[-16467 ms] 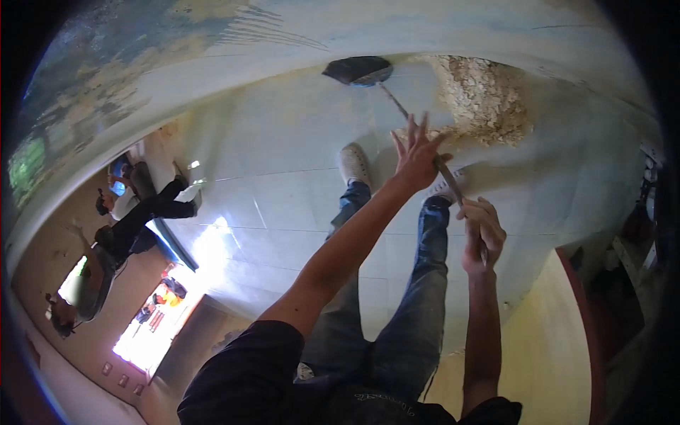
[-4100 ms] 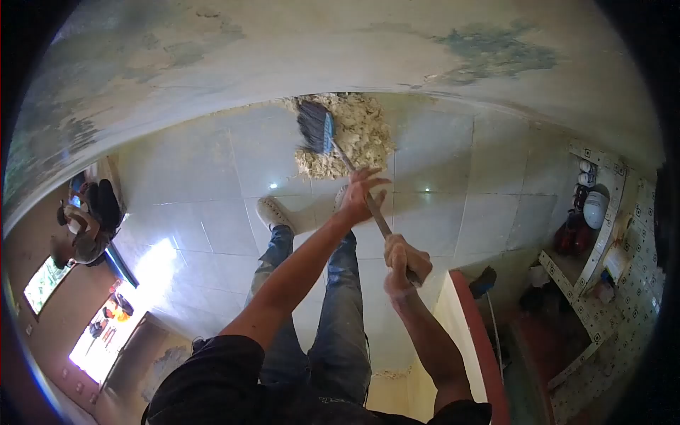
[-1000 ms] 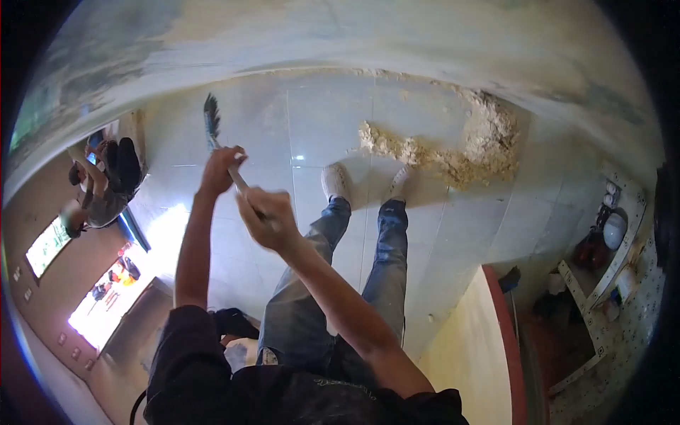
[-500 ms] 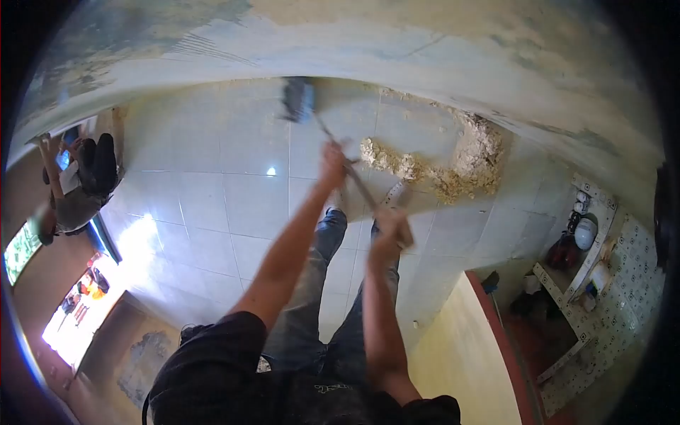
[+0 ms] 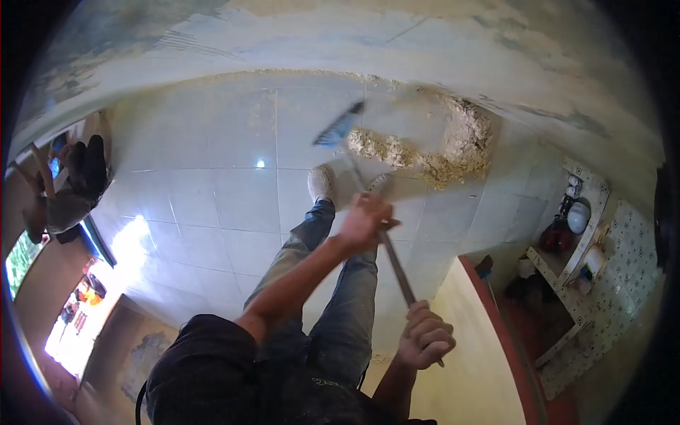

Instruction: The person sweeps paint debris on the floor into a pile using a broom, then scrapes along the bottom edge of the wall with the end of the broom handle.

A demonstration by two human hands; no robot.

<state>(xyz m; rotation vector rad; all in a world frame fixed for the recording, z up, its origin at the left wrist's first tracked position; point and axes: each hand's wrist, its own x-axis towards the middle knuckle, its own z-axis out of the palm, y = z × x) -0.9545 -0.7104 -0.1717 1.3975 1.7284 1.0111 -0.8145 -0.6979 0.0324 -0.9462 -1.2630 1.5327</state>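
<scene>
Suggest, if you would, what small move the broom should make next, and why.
Probably a short push rightward: the broom head is beside the left end of the debris strip, which runs toward the larger heap, and the left hand and right hand are on the handle.

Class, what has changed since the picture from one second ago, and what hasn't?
The broom head swung rightward, from well left of the pale debris to beside its left end. The left hand and right hand moved rightward and nearer the body. Both still hold the handle; the debris lies much as before.
</scene>
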